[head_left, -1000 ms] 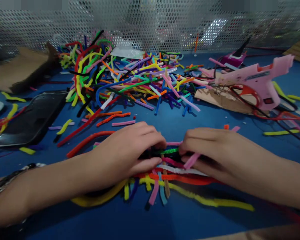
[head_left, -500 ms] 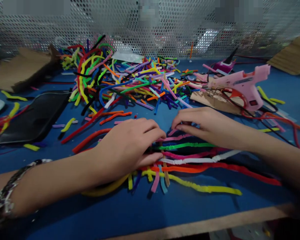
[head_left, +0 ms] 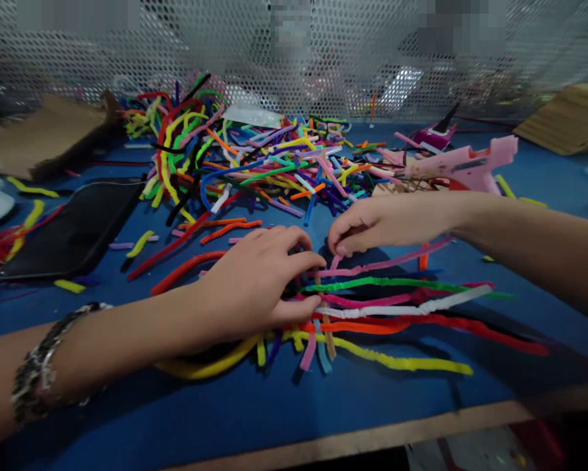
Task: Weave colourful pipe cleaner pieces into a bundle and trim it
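Several pipe cleaners are crossed into a weave on the table. My left hand (head_left: 259,281) lies over it, fingers curled and thumb apart, holding the strands down; the weave's middle is hidden beneath. My right hand (head_left: 372,226) is closed in a pinch on the tip of a short pink pipe cleaner (head_left: 335,262) at the far edge. Long green (head_left: 372,282), white (head_left: 372,312), orange-red (head_left: 377,327) and yellow (head_left: 386,358) pipe cleaners run out to the right. Short pink (head_left: 308,353), light blue (head_left: 323,356) and tan (head_left: 329,343) ends poke out toward me.
Behind my hands lies a heap of coloured pipe cleaners (head_left: 264,163). A pink glue gun (head_left: 475,163) rests at the right, near brown cardboard (head_left: 566,118). At the left are a black tray-like object (head_left: 72,229) and torn cardboard (head_left: 43,134). A perforated metal panel (head_left: 215,49) stands behind.
My right hand has lifted slightly up and away from the weave, still pinching the short pink pipe cleaner, whose end now stands up. My left hand stays on the weave.
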The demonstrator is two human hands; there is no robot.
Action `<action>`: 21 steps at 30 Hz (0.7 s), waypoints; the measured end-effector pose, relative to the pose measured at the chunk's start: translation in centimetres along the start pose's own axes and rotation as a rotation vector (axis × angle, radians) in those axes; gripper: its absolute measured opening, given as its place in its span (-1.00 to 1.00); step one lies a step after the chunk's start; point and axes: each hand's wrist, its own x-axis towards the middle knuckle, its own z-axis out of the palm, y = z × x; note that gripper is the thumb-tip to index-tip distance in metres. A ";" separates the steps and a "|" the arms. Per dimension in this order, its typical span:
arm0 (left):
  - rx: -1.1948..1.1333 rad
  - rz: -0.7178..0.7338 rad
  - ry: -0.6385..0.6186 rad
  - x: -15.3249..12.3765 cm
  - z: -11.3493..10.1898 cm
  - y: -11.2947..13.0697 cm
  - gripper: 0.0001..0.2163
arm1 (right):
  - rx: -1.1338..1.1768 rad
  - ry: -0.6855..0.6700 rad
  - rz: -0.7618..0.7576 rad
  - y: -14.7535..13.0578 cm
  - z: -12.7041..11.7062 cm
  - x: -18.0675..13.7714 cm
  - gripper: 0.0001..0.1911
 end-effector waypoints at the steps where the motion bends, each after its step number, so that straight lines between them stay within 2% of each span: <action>1: -0.005 -0.001 0.001 0.0 0.0 0.0 -0.70 | -0.016 -0.020 0.009 -0.2 -0.1 0.2 -0.78; 15: -0.023 0.010 0.033 0.0 0.1 -0.1 -0.71 | -0.104 -0.075 0.092 -2.2 -0.3 1.0 -0.78; 21: -0.036 0.005 0.030 0.0 0.0 -0.1 -0.73 | -0.136 0.107 0.050 -1.8 -1.0 0.1 -0.78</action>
